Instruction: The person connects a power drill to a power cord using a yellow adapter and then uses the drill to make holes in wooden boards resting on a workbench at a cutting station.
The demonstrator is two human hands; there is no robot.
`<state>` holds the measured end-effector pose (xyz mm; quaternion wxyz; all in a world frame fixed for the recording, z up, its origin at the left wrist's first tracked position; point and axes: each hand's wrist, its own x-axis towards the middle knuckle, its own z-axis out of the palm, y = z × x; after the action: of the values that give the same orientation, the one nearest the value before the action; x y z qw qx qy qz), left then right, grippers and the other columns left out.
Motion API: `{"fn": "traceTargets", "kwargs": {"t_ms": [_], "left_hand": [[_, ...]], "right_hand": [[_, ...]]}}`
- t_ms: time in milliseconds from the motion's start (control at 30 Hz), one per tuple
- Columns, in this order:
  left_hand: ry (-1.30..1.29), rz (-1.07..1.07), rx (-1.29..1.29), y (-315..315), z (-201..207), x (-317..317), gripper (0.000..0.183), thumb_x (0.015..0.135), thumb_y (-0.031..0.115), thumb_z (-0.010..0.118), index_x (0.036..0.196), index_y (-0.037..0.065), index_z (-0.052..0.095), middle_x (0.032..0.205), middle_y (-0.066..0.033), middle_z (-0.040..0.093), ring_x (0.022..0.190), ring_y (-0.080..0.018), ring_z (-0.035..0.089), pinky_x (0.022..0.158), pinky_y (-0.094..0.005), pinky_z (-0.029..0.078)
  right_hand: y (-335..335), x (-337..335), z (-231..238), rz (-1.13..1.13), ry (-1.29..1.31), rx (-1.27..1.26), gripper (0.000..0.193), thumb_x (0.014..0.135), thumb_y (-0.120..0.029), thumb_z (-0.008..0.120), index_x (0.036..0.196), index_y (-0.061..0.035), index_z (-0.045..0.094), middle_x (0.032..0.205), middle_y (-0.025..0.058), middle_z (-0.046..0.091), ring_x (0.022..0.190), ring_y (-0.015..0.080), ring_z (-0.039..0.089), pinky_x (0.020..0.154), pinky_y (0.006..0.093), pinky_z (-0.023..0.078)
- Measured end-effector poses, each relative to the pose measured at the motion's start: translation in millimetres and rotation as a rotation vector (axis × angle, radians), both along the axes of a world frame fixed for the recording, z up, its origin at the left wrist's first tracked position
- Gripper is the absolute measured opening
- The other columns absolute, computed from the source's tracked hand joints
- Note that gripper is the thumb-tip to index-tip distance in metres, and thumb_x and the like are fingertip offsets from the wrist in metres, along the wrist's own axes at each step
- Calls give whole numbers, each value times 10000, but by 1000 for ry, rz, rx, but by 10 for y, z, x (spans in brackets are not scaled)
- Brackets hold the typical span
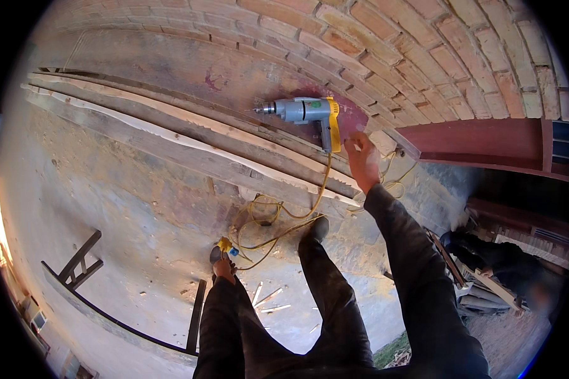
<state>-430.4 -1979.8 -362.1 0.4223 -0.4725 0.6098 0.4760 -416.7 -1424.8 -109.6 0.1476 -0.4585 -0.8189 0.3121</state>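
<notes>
A grey power drill (pixel 306 111) with a yellow back lies at the upper middle, its chuck toward the left and its handle toward me. My right hand (pixel 363 163) is beside the handle's lower end, with fingers bent and a gap between thumb and forefinger. It appears not to touch the drill. From the handle a yellow cord (pixel 326 183) runs down and loops across the ground. Low in the middle, my left hand (pixel 222 270) is closed around a small yellow-and-blue object (pixel 225 244), too small to name for sure. Its fingers are partly hidden.
Long rough-edged wooden boards (pixel 164 134) run diagonally below the drill. A brick wall (pixel 385 57) curves along the top right, beside a red frame (pixel 486 142). A dark metal frame (pixel 120 325) lies lower left; wood slivers (pixel 269 297) are near my legs. Another person (pixel 505 259) bends at the right.
</notes>
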Motion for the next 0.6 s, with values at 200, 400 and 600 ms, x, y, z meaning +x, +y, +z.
{"fn": "traceTargets", "kwargs": {"t_ms": [200, 400, 600], "left_hand": [[-74, -69, 11, 272, -82, 36, 126, 955, 219, 688, 979, 110, 628, 886, -25, 635, 747, -180, 631, 665, -374, 567], [-76, -70, 43, 121, -30, -17, 182, 1002, 266, 664, 1059, 94, 665, 948, -48, 658, 842, -213, 655, 806, -419, 572], [175, -284, 207, 221, 791, 159, 268, 1001, 273, 658, 1149, 52, 679, 952, -61, 687, 835, -188, 689, 742, -369, 582]], "right_hand": [[253, -315, -245, 6, -161, -254, 397, 874, -286, 768, 1128, 14, 712, 978, 143, 761, 855, 214, 722, 725, 357, 537], [194, -641, -98, 127, -510, -9, 526, 744, -406, 842, 1066, -12, 708, 926, 163, 742, 838, 284, 719, 755, 405, 543], [482, -474, -369, -25, -17, -680, 334, 809, -257, 814, 1009, -34, 667, 846, 92, 706, 759, 234, 702, 668, 411, 557]]}}
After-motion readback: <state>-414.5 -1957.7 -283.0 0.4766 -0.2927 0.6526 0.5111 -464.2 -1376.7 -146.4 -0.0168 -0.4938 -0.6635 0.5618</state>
